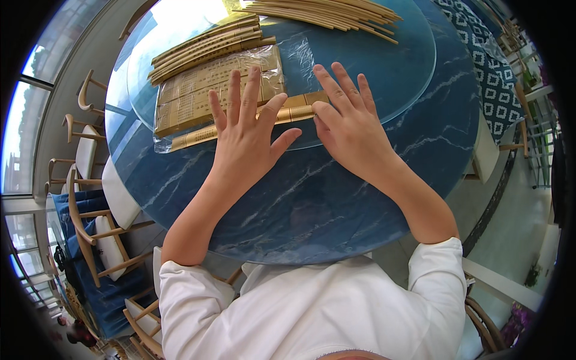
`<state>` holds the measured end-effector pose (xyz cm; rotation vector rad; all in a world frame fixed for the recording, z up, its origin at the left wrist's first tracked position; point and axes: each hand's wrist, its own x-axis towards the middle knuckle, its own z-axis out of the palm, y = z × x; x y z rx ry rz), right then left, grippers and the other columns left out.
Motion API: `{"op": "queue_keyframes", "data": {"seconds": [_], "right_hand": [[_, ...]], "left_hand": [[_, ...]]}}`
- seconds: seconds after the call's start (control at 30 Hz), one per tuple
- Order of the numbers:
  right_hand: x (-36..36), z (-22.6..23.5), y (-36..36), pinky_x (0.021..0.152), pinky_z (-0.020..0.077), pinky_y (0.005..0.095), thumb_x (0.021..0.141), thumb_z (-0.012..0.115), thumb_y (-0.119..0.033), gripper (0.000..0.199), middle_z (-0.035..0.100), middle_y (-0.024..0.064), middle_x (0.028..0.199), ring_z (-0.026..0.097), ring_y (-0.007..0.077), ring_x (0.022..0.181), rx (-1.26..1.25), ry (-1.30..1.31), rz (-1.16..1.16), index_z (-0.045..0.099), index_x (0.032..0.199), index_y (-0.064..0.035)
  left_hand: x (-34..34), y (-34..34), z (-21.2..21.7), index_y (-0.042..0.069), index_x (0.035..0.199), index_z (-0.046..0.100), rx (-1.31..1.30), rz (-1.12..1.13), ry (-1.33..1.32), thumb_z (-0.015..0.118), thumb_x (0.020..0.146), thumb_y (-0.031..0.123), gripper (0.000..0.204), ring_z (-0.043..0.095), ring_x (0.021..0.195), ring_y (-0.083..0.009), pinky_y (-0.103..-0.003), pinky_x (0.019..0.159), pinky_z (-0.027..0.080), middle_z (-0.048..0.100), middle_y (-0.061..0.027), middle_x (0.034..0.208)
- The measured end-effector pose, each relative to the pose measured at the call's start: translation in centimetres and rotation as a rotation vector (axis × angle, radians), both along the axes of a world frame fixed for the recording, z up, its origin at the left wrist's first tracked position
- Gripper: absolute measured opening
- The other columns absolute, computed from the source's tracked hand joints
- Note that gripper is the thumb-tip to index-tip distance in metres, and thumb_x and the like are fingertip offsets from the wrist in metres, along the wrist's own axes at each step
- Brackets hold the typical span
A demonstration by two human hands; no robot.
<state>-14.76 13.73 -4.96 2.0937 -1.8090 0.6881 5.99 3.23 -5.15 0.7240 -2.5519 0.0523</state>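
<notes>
A long, narrow gold paper roll (195,137) lies along the near edge of a flat pack of printed gold paper (180,111) in clear wrapping. My left hand (245,129) is over the roll and the pack, fingers spread and index finger bent; it hides part of both. At the roll's right end, the thumb and index finger of my right hand (351,129) come together on it, while the other three fingers stretch upward. Several rolled gold paper sticks (207,48) rest on the pack's far side. More thin rolled sticks (327,13) are heaped farther back.
The round glass turntable (414,66) sits on a blue, white-veined marble table (312,198). Wooden chairs (87,144) line the left side, beside tall windows (21,138). A patterned cloth (489,72) hangs at the far right.
</notes>
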Motion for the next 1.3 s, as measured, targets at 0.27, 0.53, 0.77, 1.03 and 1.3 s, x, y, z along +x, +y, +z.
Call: {"op": "queue_keyframes", "data": {"seconds": [0.27,0.53,0.77,1.03,1.3], "right_hand": [[-0.6,-0.3,-0.3,0.129,0.0196,0.0587,0.096,0.071,-0.010,0.018,0.040,0.0145,0.168,0.030,0.0350,0.160,0.014,-0.074,0.064,0.064,0.112,-0.0081],[-0.5,-1.3,-0.7,0.129,0.0186,0.0567,0.099,0.073,-0.021,0.028,0.039,0.0146,0.169,0.028,0.0346,0.161,0.067,-0.123,0.086,0.066,0.122,-0.0074],[-0.8,-1.5,-0.9,0.128,0.0201,0.0599,0.098,0.074,-0.024,0.026,0.042,0.0161,0.166,0.029,0.0364,0.160,0.089,-0.241,0.126,0.068,0.117,-0.0077],[-1.5,-1.2,-0.9,0.129,0.0168,0.0612,0.096,0.078,-0.031,0.036,0.037,0.0133,0.170,0.025,0.0351,0.162,0.039,-0.179,0.164,0.068,0.123,-0.0099],[-3.5,-0.2,-0.8,0.130,0.0129,0.0599,0.092,0.081,-0.044,0.040,0.032,0.0114,0.173,0.017,0.0328,0.164,0.010,-0.142,0.045,0.068,0.112,-0.0121]], "left_hand": [[2.3,-2.0,2.0,0.017,0.126,0.070,0.055,-0.017,-0.160,0.074,0.097,0.044,0.039,0.015,0.164,-0.0342,-0.058,0.132,0.003,0.031,-0.0111,0.172],[2.2,-1.2,2.4,0.012,0.120,0.074,0.018,0.001,-0.183,0.074,0.097,0.041,0.037,0.020,0.163,-0.0314,-0.057,0.132,0.003,0.039,-0.0109,0.169],[2.7,-1.7,2.6,0.012,0.116,0.075,0.047,-0.004,-0.179,0.077,0.095,0.036,0.031,0.023,0.162,-0.0313,-0.057,0.132,0.005,0.044,-0.0113,0.166],[1.7,-1.9,1.9,0.015,0.109,0.074,0.043,-0.071,-0.072,0.081,0.091,0.037,0.029,0.023,0.162,-0.0309,-0.058,0.132,0.007,0.043,-0.0092,0.167],[1.3,-2.0,1.3,0.017,0.108,0.076,0.027,-0.041,-0.029,0.081,0.092,0.039,0.028,0.022,0.162,-0.0301,-0.056,0.132,0.005,0.042,-0.0072,0.168]]}}
